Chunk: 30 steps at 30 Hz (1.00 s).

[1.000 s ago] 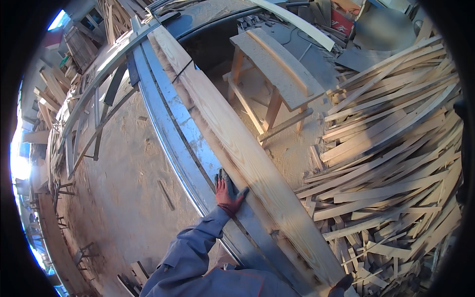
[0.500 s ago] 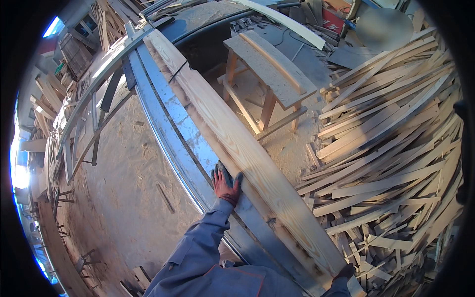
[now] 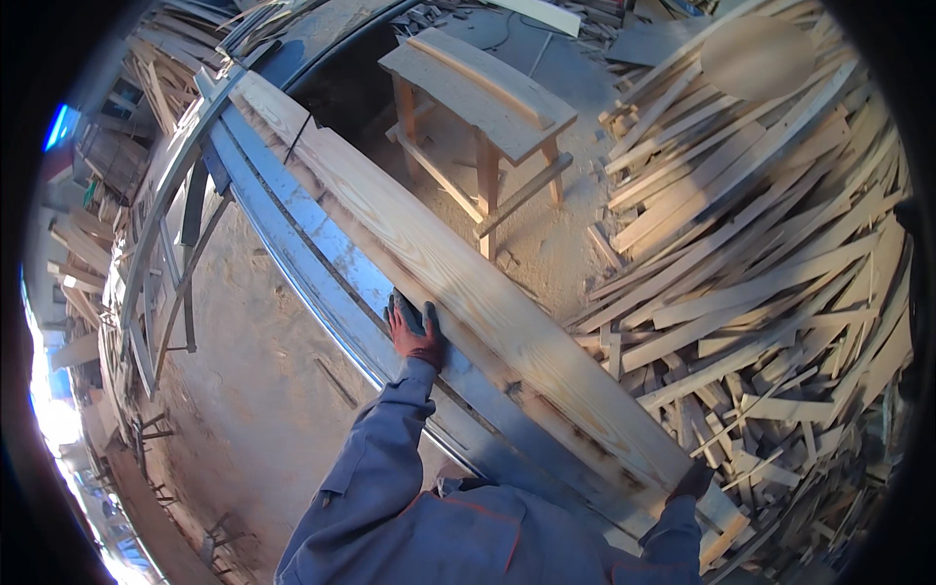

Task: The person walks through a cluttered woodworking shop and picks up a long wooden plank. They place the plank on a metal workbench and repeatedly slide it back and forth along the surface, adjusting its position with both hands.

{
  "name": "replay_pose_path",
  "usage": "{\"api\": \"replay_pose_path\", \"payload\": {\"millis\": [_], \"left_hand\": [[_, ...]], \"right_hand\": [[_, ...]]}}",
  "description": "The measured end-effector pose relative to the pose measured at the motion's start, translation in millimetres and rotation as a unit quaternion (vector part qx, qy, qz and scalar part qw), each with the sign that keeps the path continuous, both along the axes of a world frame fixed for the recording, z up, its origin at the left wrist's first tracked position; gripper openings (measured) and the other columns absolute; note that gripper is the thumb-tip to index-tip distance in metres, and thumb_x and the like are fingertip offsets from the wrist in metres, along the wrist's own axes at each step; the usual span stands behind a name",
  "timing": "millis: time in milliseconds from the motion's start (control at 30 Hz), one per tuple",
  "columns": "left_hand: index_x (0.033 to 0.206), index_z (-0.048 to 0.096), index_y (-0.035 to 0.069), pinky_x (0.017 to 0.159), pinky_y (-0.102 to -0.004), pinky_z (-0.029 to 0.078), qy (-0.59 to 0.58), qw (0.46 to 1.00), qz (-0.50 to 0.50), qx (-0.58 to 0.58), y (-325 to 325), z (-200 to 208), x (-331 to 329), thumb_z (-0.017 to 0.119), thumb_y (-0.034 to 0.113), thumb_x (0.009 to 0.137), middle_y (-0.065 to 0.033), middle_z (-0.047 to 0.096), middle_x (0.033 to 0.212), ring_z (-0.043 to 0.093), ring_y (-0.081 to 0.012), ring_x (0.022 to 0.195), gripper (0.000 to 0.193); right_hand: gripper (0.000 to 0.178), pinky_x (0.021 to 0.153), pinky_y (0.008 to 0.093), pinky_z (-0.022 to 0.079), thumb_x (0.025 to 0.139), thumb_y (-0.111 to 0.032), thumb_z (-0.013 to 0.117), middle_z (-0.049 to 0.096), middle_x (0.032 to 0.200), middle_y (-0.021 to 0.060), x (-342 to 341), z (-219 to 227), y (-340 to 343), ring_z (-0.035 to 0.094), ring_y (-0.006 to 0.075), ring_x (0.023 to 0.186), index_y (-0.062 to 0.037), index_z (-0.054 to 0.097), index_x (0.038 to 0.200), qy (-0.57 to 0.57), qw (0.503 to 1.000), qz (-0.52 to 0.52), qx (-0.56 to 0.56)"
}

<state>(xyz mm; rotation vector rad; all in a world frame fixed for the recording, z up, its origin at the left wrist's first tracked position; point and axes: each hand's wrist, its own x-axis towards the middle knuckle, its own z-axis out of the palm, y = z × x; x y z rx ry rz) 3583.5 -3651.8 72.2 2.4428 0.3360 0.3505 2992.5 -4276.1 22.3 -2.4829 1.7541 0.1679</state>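
Observation:
A long, pale wooden board (image 3: 468, 283) with strong grain and a rough dark edge lies lengthwise on a slotted metal machine bed (image 3: 341, 255). My left hand (image 3: 416, 331), in a red and dark glove, rests on the bed and against the board's left edge, its fingers spread. At the board's near right end is my right hand (image 3: 692, 481), in a dark glove. It touches the board there, but its fingers are too dark and hidden to make out. Farther up, a thin dark upright piece (image 3: 296, 138) stands by the board.
A low wooden bench (image 3: 478, 93) carrying a curved strip stands beyond the board. To the right is a big heap of loose wooden strips (image 3: 741, 253). A curved frame of dark bars (image 3: 161, 224) stands at the left, and a stick (image 3: 336, 382) lies on the dusty floor.
The whole view has shifted, with the bench and bed now farther left and higher. My left hand's fingers are more spread. Both hands stay at the board, which shows no clear slide along the bed.

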Motion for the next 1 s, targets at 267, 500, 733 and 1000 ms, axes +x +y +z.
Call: {"api": "replay_pose_path", "payload": {"millis": [267,500,733,1000], "left_hand": [[0.164,0.034,0.004,0.124,-0.0598,0.027,0.131,0.889,-0.171,0.403,51,-40,6,0.072,0.048,0.09,-0.0269,0.039,0.16,0.034,-0.0466,0.149,0.094],[0.164,0.029,0.0,0.119,-0.0495,0.04,-0.006,0.994,-0.108,0.025,40,10,-32,0.062,0.052,0.1,-0.0298,0.034,0.164,0.045,-0.0408,0.144,0.089],[0.165,0.021,0.001,0.119,-0.0549,0.038,0.0,0.883,-0.174,0.436,60,6,-38,0.077,0.052,0.087,-0.0341,0.023,0.166,0.04,-0.0504,0.144,0.109],[0.164,0.021,-0.004,0.124,-0.0557,0.031,-0.014,0.893,-0.213,0.396,78,-4,-33,0.076,0.051,0.089,-0.0328,0.027,0.165,0.033,-0.049,0.15,0.108]], "right_hand": [[0.031,0.096,0.0475,0.052,0.103,-0.017,0.056,0.07,0.119,0.0224,16,29,16,0.066,0.0379,0.111,-0.0015,0.068,0.127,-0.195,0.975,0.07,0.085],[0.054,0.1,0.041,0.053,0.111,-0.049,0.044,0.076,0.119,0.0115,3,81,65,0.07,0.0251,0.109,-0.0036,0.071,0.125,-0.605,0.687,-0.299,0.271],[0.051,0.103,0.0381,0.051,0.112,-0.042,0.042,0.075,0.116,0.0096,16,102,80,0.068,0.0219,0.111,-0.0015,0.068,0.128,-0.615,0.71,-0.245,0.241],[0.035,0.085,0.0319,0.055,0.109,-0.022,0.05,0.074,0.111,0.0078,31,118,87,0.068,0.0159,0.095,0.0017,0.073,0.12,-0.482,0.849,-0.149,0.157]]}}
